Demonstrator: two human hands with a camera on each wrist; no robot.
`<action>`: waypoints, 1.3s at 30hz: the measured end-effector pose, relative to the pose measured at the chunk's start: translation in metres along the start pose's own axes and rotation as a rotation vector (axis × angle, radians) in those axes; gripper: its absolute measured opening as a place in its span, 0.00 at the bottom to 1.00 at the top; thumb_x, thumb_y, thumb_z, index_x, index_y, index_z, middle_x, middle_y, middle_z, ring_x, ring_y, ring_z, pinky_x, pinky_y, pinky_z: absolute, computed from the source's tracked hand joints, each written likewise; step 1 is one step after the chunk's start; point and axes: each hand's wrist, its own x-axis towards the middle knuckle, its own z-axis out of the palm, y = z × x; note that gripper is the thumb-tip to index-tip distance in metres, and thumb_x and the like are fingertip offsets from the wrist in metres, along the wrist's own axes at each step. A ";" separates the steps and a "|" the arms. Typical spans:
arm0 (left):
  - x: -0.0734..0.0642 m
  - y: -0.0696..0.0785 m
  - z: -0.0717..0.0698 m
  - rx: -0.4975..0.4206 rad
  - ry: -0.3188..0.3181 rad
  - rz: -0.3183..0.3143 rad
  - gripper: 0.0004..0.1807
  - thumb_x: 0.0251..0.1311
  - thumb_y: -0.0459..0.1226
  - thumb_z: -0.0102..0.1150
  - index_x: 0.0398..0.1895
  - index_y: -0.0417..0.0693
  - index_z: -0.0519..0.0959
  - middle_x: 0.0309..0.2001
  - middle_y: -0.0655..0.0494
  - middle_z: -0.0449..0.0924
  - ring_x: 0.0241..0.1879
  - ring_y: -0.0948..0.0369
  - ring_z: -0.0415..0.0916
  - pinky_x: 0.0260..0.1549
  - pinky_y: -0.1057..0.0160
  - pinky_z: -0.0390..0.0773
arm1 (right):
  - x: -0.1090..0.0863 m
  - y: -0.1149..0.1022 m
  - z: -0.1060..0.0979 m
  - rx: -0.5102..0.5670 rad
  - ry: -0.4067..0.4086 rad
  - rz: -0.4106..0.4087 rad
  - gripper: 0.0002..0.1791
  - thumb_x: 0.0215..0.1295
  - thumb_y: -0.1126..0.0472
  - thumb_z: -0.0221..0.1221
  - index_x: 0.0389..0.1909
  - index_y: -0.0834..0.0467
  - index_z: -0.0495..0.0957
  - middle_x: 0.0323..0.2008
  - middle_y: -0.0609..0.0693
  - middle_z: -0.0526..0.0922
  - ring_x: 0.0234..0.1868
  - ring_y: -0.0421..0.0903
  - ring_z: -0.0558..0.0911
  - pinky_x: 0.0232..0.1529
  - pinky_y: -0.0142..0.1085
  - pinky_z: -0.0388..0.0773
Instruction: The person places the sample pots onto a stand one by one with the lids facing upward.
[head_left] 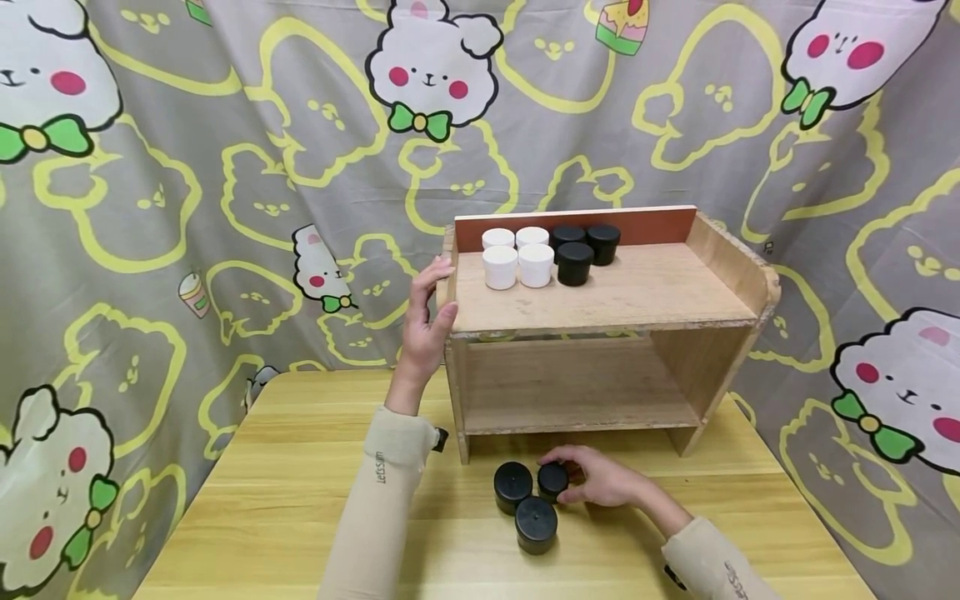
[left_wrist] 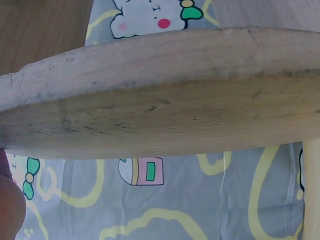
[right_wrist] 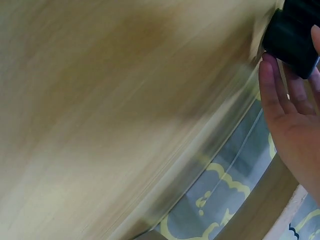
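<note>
My left hand (head_left: 426,332) grips the upper left side panel of a small two-tier wooden shelf (head_left: 637,292), thumb at the panel's front. That panel's edge (left_wrist: 165,60) fills the left wrist view, with part of the hand at far left. On the table, my right hand (head_left: 603,479) holds a small black lidded jar (head_left: 552,478) between thumb and fingers. In the right wrist view the fingers lie along the black jar (right_wrist: 287,42). Two larger black jars stand close by, one to its left (head_left: 513,485) and one in front (head_left: 536,525).
On the shelf's top stand several white jars (head_left: 536,267) at left and black jars (head_left: 573,265) beside them. A lower shelf board (head_left: 570,400) lies beneath. The wooden table (head_left: 300,483) carries it all, with a patterned curtain (head_left: 315,100) behind and at the sides.
</note>
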 end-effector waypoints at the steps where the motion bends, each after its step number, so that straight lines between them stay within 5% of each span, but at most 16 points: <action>1: 0.000 0.000 0.000 0.003 0.001 -0.003 0.38 0.73 0.61 0.52 0.65 0.35 0.68 0.70 0.36 0.68 0.79 0.48 0.57 0.78 0.49 0.59 | 0.000 0.000 0.000 -0.005 0.003 0.001 0.32 0.59 0.67 0.72 0.65 0.62 0.76 0.55 0.57 0.81 0.54 0.54 0.83 0.57 0.43 0.84; 10: 0.001 0.002 0.001 0.000 0.003 -0.008 0.40 0.73 0.62 0.52 0.64 0.33 0.68 0.70 0.35 0.68 0.79 0.49 0.57 0.78 0.49 0.60 | -0.002 -0.007 -0.003 -0.016 0.027 0.004 0.31 0.59 0.65 0.73 0.64 0.63 0.76 0.52 0.56 0.82 0.52 0.55 0.84 0.57 0.48 0.85; 30: 0.001 0.001 0.001 -0.036 0.007 0.018 0.40 0.71 0.61 0.54 0.65 0.32 0.68 0.69 0.33 0.68 0.78 0.41 0.57 0.77 0.51 0.61 | -0.013 -0.027 -0.017 -0.065 0.098 -0.063 0.29 0.64 0.54 0.72 0.65 0.54 0.78 0.56 0.50 0.83 0.54 0.48 0.83 0.58 0.41 0.84; 39: 0.001 0.002 0.000 -0.003 0.004 -0.010 0.39 0.73 0.61 0.52 0.65 0.35 0.68 0.70 0.37 0.68 0.79 0.48 0.57 0.77 0.50 0.61 | -0.014 -0.037 -0.019 -0.036 0.116 -0.106 0.29 0.65 0.55 0.71 0.65 0.56 0.77 0.54 0.52 0.83 0.51 0.46 0.84 0.56 0.38 0.85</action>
